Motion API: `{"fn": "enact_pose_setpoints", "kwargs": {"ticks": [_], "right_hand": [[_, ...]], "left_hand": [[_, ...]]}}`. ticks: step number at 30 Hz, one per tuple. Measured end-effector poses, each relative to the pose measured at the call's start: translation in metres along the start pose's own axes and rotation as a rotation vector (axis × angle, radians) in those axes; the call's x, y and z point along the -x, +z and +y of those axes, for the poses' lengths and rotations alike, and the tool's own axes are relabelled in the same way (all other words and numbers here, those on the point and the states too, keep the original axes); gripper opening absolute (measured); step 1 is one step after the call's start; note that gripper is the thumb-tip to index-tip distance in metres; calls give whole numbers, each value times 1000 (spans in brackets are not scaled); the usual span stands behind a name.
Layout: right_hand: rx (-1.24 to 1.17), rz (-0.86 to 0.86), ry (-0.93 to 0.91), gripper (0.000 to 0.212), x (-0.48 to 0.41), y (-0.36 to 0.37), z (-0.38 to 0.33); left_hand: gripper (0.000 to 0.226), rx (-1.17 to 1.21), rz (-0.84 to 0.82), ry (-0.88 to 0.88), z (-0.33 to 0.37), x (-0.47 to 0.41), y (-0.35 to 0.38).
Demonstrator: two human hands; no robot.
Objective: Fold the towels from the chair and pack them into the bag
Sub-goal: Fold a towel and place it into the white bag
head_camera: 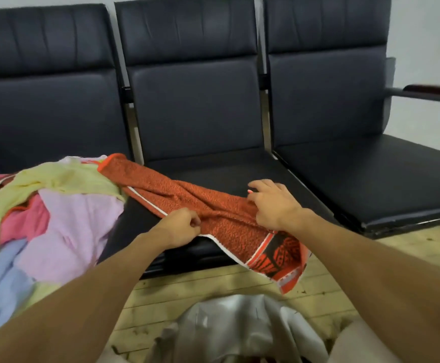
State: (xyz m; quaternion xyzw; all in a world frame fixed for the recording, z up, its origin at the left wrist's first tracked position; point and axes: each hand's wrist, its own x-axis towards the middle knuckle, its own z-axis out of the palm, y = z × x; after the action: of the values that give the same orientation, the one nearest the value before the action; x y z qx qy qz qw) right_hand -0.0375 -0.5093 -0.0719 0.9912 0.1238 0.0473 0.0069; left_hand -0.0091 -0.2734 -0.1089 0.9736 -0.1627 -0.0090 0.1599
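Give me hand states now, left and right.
Left hand: closed, pinching the orange towel edge.
Right hand: fingers curled on the same towel, apparently gripping it.

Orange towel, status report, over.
Left hand pinches orange towel edge; right hand grips its bunched middle. Unfolded, across middle seat. Towel pile touches its far end.

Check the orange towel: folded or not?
Not folded: the orange towel lies rumpled across the seat, one end hanging over its front edge.
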Motion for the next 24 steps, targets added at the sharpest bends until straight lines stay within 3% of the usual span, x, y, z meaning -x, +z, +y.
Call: {"fn": "enact_pose_setpoints", "kwargs": {"ticks": [4, 5, 8, 11, 13, 15, 19, 21, 24], "right_hand": [[-201, -120, -137, 40, -15, 7, -26], [-211, -165, -143, 39, -17, 9, -31], [-146, -276, -65, 49, -18, 14, -35], [-110, -248, 60, 63, -16, 6, -34], [-87, -206, 121, 57, -13, 0, -33], [-76, -190, 177, 50, -9, -6, -30], [-70, -97, 237, 36, -7, -7, -28], [-132, -26, 246, 33, -13, -1, -36], [-152, 27, 211, 44, -31, 14, -48]], "left_hand": [[6, 91, -5, 115, -10, 21, -15], [12, 139, -37, 139, -15, 25, -19], [26, 311, -170, 159, -22, 42, -35], [17, 411, -257, 123, -23, 55, -48], [4, 499, -309, 73, -25, 61, -51], [6, 536, -268, -14, -28, 64, -52], [12, 177, 28, -244, -47, 57, -50], [8, -30, 72, -330, -59, 56, -49], [56, -152, 31, -507, -73, 57, -44]]}}
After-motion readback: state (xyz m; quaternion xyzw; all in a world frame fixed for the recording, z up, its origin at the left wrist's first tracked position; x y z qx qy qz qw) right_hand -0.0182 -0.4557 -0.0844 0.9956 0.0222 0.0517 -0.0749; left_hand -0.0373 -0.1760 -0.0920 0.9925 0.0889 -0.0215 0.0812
